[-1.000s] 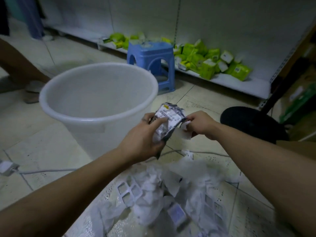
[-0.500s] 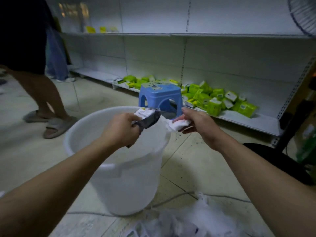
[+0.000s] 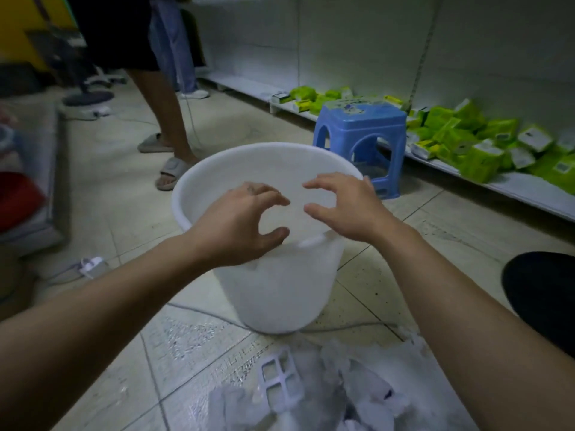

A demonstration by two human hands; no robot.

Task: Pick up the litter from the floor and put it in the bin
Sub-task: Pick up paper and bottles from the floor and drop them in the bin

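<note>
At far left, a white plug adapter (image 3: 91,265) lies on the tiled floor (image 3: 130,219) with its cable trailing; it is not litter and I leave it alone. Behind it, a bystander's sandalled feet (image 3: 169,172) stand well apart from my work area.

My left hand (image 3: 241,225) hovers over the near rim of the white plastic bin (image 3: 280,293). Its fingers (image 3: 267,194) are curled and spread from the thumb, and nothing is between them. My right hand (image 3: 345,203) hangs just beside it over the bin mouth, fingers likewise spread and empty. The two hands are near each other but apart. I cannot see the bottom of the bin from this angle, so I cannot confirm its contents.

The remaining litter (image 3: 342,396) lies on the floor at near centre-right, just in front of the bin base: a heap of crumpled white paper and thin wrapping, with a white plastic grid piece (image 3: 280,381) on its left edge. A grey cable (image 3: 217,315) runs between the heap and the bin.

Handling judgement: the paper is light, soft and compressible; I expect loose scraps to slip out of a loose hold. I recommend gathering it from both sides and bunching it together. The grid piece looks stiff and thin; take it by one edge.

To the far right, a blue plastic stool (image 3: 361,132) and green packets (image 3: 476,150) on the low shelf stay clear of the path.
</note>
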